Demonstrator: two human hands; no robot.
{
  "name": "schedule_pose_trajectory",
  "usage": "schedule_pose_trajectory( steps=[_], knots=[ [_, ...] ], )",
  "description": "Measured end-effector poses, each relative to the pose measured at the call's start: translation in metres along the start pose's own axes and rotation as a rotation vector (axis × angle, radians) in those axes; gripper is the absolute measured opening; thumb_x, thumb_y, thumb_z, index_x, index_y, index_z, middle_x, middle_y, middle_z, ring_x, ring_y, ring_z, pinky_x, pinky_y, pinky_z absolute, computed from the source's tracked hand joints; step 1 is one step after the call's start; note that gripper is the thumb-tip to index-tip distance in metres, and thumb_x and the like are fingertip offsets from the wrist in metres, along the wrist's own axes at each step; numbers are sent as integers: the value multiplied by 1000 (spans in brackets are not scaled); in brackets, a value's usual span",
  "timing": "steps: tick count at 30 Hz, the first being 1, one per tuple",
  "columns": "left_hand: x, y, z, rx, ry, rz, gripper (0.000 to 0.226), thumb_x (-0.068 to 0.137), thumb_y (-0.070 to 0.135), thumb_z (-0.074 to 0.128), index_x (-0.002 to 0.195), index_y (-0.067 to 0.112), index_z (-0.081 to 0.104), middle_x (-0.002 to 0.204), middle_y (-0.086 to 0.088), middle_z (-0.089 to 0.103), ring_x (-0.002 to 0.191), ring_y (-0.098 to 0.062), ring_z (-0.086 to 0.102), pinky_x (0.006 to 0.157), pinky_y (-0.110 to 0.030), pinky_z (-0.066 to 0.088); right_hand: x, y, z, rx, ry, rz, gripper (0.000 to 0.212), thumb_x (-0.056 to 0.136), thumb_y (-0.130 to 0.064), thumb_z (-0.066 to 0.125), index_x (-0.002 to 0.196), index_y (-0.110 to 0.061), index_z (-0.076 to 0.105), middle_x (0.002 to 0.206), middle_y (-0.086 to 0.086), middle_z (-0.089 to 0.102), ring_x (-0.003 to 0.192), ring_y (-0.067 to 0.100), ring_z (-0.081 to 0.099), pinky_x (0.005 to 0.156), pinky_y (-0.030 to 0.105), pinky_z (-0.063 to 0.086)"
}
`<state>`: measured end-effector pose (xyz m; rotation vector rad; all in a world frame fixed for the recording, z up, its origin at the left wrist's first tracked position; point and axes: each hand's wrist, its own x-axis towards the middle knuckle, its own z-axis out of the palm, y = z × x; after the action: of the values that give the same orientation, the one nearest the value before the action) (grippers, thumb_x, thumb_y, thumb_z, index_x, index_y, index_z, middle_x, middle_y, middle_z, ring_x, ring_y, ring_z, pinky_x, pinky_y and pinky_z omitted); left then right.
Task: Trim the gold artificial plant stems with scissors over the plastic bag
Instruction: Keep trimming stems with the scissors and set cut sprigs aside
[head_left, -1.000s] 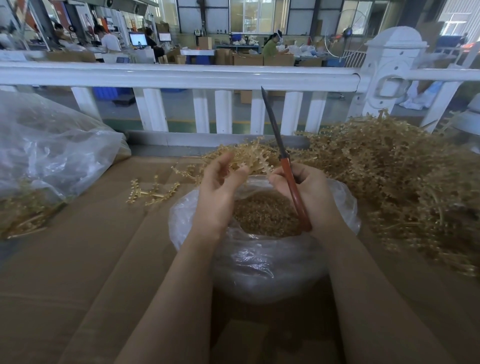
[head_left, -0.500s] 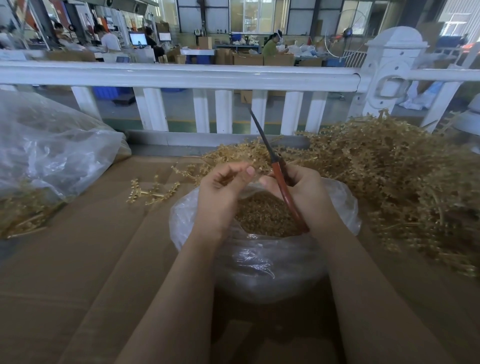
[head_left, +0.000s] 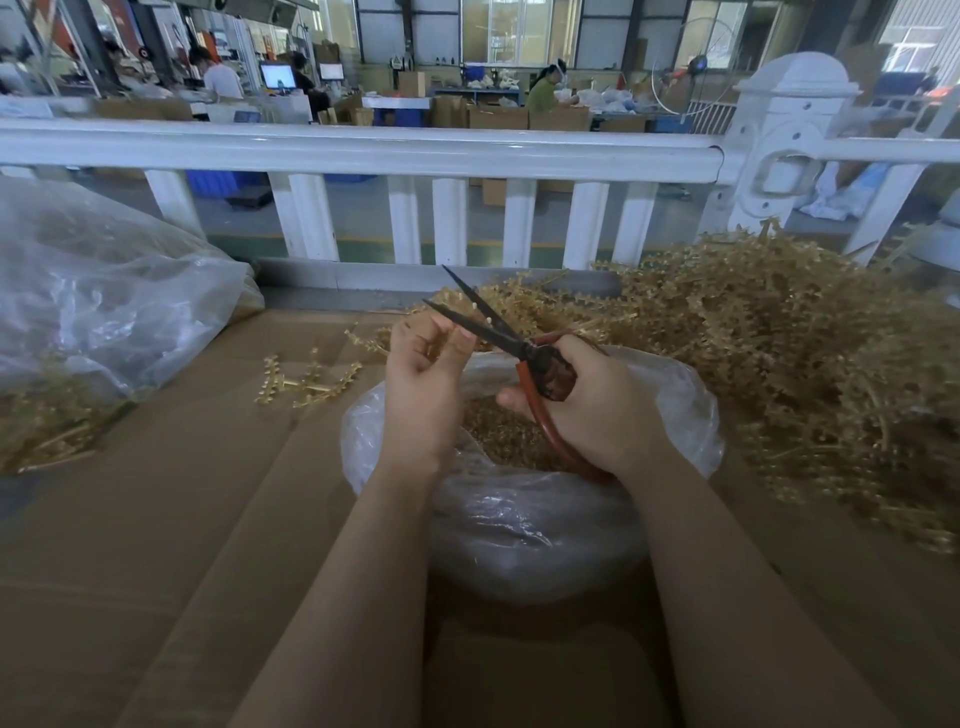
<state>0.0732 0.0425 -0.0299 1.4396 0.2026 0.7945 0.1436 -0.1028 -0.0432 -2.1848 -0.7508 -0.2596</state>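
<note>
R hand (head_left: 597, 405): grips scissors (head_left: 498, 338), blades apart
L hand (head_left: 423, 384): pinches gold stem (head_left: 434, 345) over plastic bag (head_left: 519, 519)

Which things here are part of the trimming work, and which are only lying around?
Part of the job:
- scissors, blades open, held by the right hand
- small gold stem pinched in the left hand
- plastic bag of cuttings under both hands
- pile of gold stems, at right

Lying about:
- loose sprigs on the cardboard
- big clear bag, at left
- white railing
</note>
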Motion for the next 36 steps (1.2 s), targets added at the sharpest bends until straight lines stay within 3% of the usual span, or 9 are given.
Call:
schedule_pose_trajectory(
  steps=[9, 16, 22, 29, 32, 36],
  knots=[
    [2, -2, 1, -8, -4, -32, 9, 97, 11, 61, 98, 5, 68, 119, -18, 55, 115, -29, 59, 109, -50, 42, -1, 0, -1, -46, 27, -17, 56, 66, -86, 59, 100, -41, 61, 83, -23, 65, 82, -8, 58, 64, 16, 43],
    [1, 0, 0, -51, -28, -59, 10, 97, 9, 60, 101, 4, 67, 126, -29, 54, 117, -35, 58, 109, -49, 43, -2, -2, -1, -77, 46, -22, 55, 65, -87, 58, 94, -41, 63, 73, -22, 62, 73, -9, 56, 57, 14, 36],
    [2, 0, -1, -79, 1, -91, 22, 96, 8, 61, 111, -7, 64, 127, -30, 56, 119, -35, 58, 109, -47, 43, -2, -2, 0, -62, 40, -17, 51, 65, -86, 63, 96, -45, 63, 72, -26, 62, 73, -11, 57, 57, 10, 35],
    [2, 0, -2, -36, -63, -44, 13, 94, 4, 61, 100, -8, 63, 121, -38, 52, 116, -48, 52, 108, -59, 38, -2, -2, -1, -78, 50, -19, 62, 63, -91, 55, 101, -42, 64, 78, -24, 65, 79, -7, 59, 60, 15, 40],
    [0, 3, 0, -3, -84, -22, 2, 93, 3, 63, 92, 3, 64, 118, -37, 54, 114, -45, 53, 108, -56, 39, -2, -3, -1, -72, 63, -17, 59, 63, -90, 55, 99, -43, 62, 77, -24, 64, 78, -9, 58, 59, 15, 39],
    [2, 1, -2, -9, -106, -10, 6, 93, 2, 61, 89, 3, 64, 112, -31, 59, 109, -40, 57, 106, -50, 43, -2, -3, -1, -85, 68, -25, 52, 64, -89, 56, 94, -46, 59, 72, -24, 62, 74, -10, 56, 57, 14, 36]
  ],
)
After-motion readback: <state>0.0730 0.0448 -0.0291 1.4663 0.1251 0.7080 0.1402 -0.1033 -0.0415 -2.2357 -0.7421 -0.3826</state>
